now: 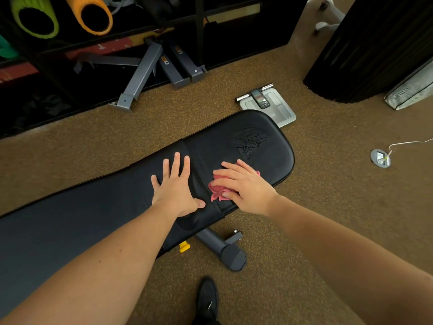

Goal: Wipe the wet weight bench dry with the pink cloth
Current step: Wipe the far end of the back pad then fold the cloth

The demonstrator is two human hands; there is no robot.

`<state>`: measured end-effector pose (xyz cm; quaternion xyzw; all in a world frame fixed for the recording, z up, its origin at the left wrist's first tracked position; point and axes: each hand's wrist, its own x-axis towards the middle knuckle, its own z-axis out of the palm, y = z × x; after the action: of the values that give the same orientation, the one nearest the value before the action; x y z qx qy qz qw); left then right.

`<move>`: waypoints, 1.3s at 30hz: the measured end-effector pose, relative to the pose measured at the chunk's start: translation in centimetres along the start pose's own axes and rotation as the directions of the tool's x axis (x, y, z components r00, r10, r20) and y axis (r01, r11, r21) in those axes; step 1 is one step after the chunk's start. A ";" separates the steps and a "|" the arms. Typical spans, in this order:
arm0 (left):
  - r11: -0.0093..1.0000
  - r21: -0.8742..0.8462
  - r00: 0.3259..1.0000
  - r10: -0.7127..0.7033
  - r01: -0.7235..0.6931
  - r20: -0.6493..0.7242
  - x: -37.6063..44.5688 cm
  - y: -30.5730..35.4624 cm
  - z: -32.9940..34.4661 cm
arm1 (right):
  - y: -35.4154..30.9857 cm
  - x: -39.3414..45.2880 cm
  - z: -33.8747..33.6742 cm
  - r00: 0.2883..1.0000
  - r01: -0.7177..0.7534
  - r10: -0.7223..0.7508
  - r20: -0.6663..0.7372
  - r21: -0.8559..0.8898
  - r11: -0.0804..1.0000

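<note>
Speckled gym floor (304, 207), black weight bench (269, 146). Left hand (178, 188) spread flat, bracing; right hand (241, 184) spread, pressing pink cloth (216, 190). Mid-wipe, I judge; wet patch (250, 140) next.

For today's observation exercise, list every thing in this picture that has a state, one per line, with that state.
Weight bench: flat, still wet near its far end.
Wet patch: not yet wiped.
Pink cloth: bunched up, pressed on the bench.
Right hand: fingers straight, pressing the cloth.
Left hand: flat, fingers spread, resting on the bench.
Scale: on the floor, partly behind the bench.
</note>
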<state>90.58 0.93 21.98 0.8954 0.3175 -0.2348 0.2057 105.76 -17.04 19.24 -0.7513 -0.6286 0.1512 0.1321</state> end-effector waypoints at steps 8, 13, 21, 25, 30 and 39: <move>1.000 0.003 1.000 -0.001 0.001 -0.002 -0.1 0.0 0.0 | -0.2 -3.8 0.6 0.999 0.048 -0.048 0.004 0.062 0.997; 1.000 0.018 1.000 0.000 0.000 -0.002 0.1 0.0 0.1 | 1.1 -5.6 -1.3 0.975 -0.072 0.096 -0.201 0.123 0.990; 1.000 0.012 1.000 0.000 0.000 0.011 0.2 -0.1 0.2 | 6.4 -2.4 -6.0 0.637 -0.584 0.700 -0.321 0.391 0.711; 1.000 0.014 1.000 -0.003 0.003 0.014 0.3 -0.1 0.1 | 5.5 -0.5 -2.9 0.718 -0.606 0.599 -0.353 0.105 0.788; 1.000 0.012 1.000 -0.001 0.000 0.019 0.2 0.0 0.0 | 1.5 -0.1 -0.7 0.813 -0.508 0.492 -0.311 0.033 0.861; 1.000 -0.002 1.000 0.000 0.000 0.017 0.1 0.1 0.0 | -2.4 -1.5 2.2 0.921 -0.305 0.310 -0.237 0.058 0.951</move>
<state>90.67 0.93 21.98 0.8931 0.3162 -0.2421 0.2093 102.47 -18.05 18.22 -0.8522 -0.4804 0.0828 0.1902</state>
